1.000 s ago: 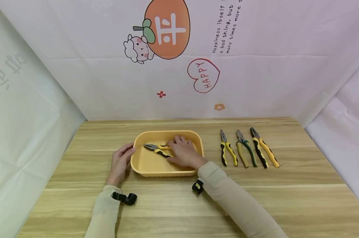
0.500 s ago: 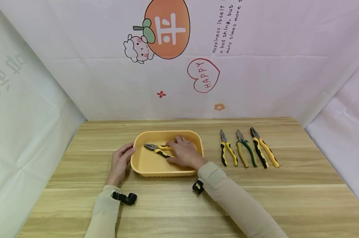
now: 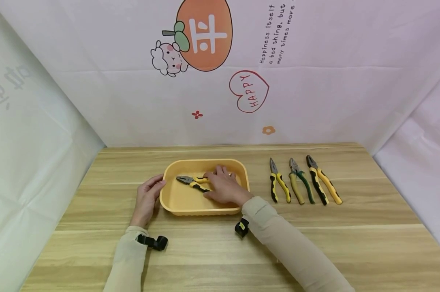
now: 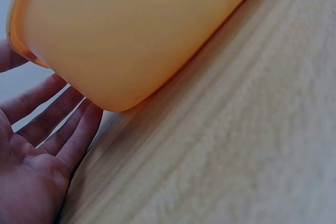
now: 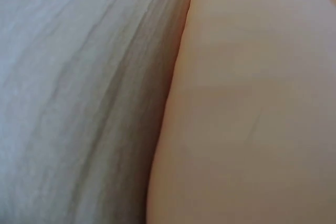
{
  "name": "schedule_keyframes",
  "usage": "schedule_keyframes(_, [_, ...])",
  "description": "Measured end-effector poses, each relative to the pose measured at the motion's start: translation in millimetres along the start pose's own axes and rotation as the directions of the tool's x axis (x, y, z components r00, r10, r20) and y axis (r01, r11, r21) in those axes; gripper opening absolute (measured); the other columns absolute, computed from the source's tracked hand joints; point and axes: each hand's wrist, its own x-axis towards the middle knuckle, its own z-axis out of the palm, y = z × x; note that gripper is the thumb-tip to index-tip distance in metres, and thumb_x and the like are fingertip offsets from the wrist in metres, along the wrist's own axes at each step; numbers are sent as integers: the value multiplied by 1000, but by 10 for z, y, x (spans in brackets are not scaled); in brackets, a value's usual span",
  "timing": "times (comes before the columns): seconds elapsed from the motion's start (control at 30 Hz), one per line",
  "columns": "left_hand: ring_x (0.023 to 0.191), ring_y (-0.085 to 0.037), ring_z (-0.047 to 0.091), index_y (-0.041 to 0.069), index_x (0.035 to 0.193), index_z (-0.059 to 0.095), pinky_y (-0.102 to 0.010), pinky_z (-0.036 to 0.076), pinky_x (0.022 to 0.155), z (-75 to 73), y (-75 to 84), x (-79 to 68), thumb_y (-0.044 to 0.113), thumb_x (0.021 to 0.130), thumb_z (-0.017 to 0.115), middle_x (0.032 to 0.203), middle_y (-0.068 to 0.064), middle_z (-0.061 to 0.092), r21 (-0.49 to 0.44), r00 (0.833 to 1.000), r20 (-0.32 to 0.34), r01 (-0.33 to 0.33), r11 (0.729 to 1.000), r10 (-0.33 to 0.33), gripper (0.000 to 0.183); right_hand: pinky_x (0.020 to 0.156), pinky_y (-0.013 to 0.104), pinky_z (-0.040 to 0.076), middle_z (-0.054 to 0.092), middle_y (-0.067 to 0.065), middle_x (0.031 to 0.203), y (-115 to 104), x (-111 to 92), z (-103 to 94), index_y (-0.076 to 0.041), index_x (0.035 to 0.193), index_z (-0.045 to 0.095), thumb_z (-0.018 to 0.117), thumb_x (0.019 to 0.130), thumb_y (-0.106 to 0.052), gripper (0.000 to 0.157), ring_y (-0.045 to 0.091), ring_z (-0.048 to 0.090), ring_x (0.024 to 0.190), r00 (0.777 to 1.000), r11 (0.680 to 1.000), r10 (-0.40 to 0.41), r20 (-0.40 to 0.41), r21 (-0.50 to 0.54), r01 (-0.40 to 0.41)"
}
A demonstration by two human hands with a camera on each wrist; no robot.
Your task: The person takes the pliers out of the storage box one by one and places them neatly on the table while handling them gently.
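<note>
A pair of combination pliers (image 3: 185, 180) with yellow and black handles lies in a yellow plastic basin (image 3: 191, 211), its jaws toward the left end. My right hand (image 3: 225, 187) reaches over the basin's right side and holds the pliers by the handles, thumb by one handle and forefinger by the other. The hand covers the handle ends. My left hand (image 3: 147, 198) touches the basin's left end, thumb at the rim. In the left wrist view, the fingers (image 4: 79, 135) are extended against the outer wall. The right wrist view shows only the basin's side (image 5: 247, 108) and the tabletop.
Right of the basin, long-nose pliers (image 3: 274, 176), green-handled pliers (image 3: 301, 178) and yellow-and-black pliers (image 3: 322, 178) lie side by side on the wooden table (image 3: 205, 251). A printed white cloth (image 3: 315, 101) hangs behind the table.
</note>
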Motion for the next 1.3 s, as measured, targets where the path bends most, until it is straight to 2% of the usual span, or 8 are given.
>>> schedule_keyframes(0.17, [104,-16,70,-15,133,56,-26,58,88,2,3,-1,4,101,59,127,-18,64,2,1000,0,6,1000,-6,38,100,58,32,42,16,140,-8,-4,-13,-12,145,53,74,94,-34,59,34,37,129,1000,1000,13,-3,22,-12])
schedule_keyframes(0.4, [103,-16,70,-15,134,56,-26,58,88,-10,10,-8,5,101,60,118,-7,68,0,1000,-1,11,1000,-11,38,96,54,33,46,15,135,-1,-6,-19,-11,140,58,78,91,-32,57,34,40,124,1000,999,6,-27,45,-4])
schedule_keyframes(0.67, [104,-16,70,-15,134,56,-26,58,89,-16,3,-4,6,101,60,120,-9,67,3,1000,5,13,1000,-13,39,91,49,39,51,9,120,15,-9,-33,-14,134,66,84,85,-31,55,28,44,111,998,999,10,-70,49,-7])
schedule_keyframes(1.0, [99,-15,70,-17,133,55,-26,58,86,-4,-11,-2,4,100,60,111,-1,70,-24,1000,1,-2,1000,2,39,84,41,41,52,7,116,10,-53,-65,-16,133,68,87,82,-33,57,25,43,103,995,1000,-8,-103,21,10])
schedule_keyframes(1.17, [100,-15,70,-19,132,55,-25,58,87,-2,-14,1,3,100,60,115,-6,69,-32,1000,-1,5,999,-5,39,80,38,39,52,4,111,2,-77,-97,-17,133,69,88,80,-33,59,22,42,100,992,999,-11,-129,38,16])
schedule_keyframes(1.3, [100,-13,70,-17,133,55,-25,58,87,-5,-6,0,4,100,60,114,-4,69,-27,1000,-1,13,1000,-13,39,77,36,40,53,5,111,-20,-106,-158,-18,133,69,88,80,-34,59,22,45,99,987,999,-20,-158,40,27])
